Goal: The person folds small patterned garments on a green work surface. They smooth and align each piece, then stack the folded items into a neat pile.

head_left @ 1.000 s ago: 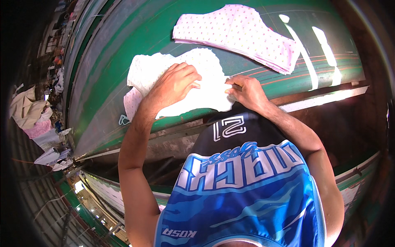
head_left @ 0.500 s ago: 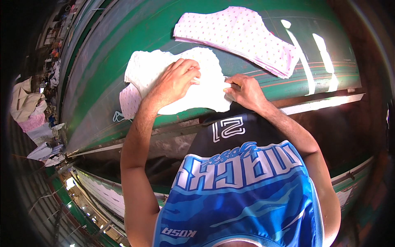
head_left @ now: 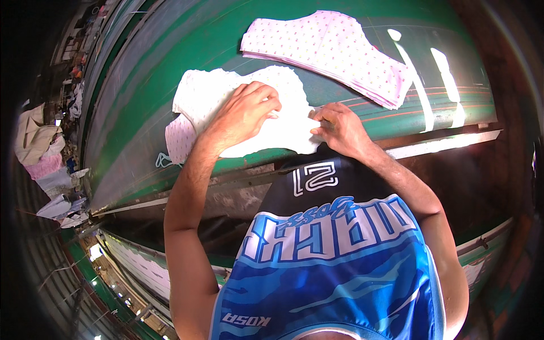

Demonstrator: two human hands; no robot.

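Note:
A white cut fabric piece (head_left: pixel 289 90) with a faint print lies on the green table, its middle bleached out by bright light. My left hand (head_left: pixel 246 113) rests on it with curled fingers, thumb and fingertips closed on the cloth. At the piece's right edge, my right hand (head_left: pixel 340 130) pinches the border between thumb and fingers. From under the left side pokes a pink printed fabric piece (head_left: pixel 180 137). Farther back lies a stack of pink printed fabric pieces (head_left: pixel 328 48), cut to a curved shape and touched by neither hand.
The green table (head_left: pixel 153 73) has a metal front edge close to my body. A thin pale-blue cord (head_left: pixel 162 159) lies in a loop near that edge. Bright sunlight strips fall on the right. Heaped cloths (head_left: pixel 42 141) are at the far left.
My right hand has shifted very slightly to the right at the fabric edge. The left hand stays nearly in place, and the fabric pieces look the same.

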